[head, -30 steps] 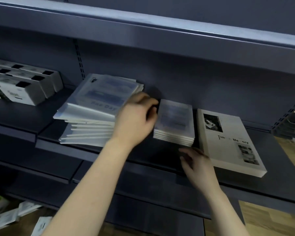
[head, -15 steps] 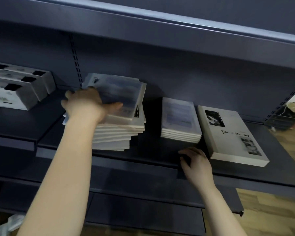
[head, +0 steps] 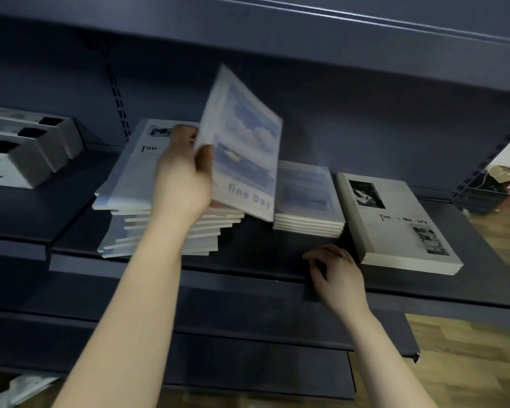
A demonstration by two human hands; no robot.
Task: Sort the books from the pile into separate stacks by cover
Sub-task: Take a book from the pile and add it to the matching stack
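My left hand (head: 183,178) grips a blue sky-cover book (head: 245,142) reading "fine Day", tilted up on edge above the untidy pile (head: 136,207). The pile's top book is a grey one with "Tim" showing. To the right of the pile lies a short stack of blue sky-cover books (head: 306,198), and further right a stack of grey "Time Memory" books (head: 395,225). My right hand (head: 336,275) rests on the shelf's front edge below the blue stack, fingers curled, holding nothing.
All stacks sit on a dark blue metal shelf (head: 262,260) with another shelf close overhead (head: 277,30). White boxes (head: 21,148) stand at the far left. Wooden floor (head: 465,363) shows at lower right, with clutter beyond the shelf end.
My left hand went from the blue stack back to the pile, took the top blue book and lifted it, tilting it up toward the right. The right hand stayed on the shelf edge.
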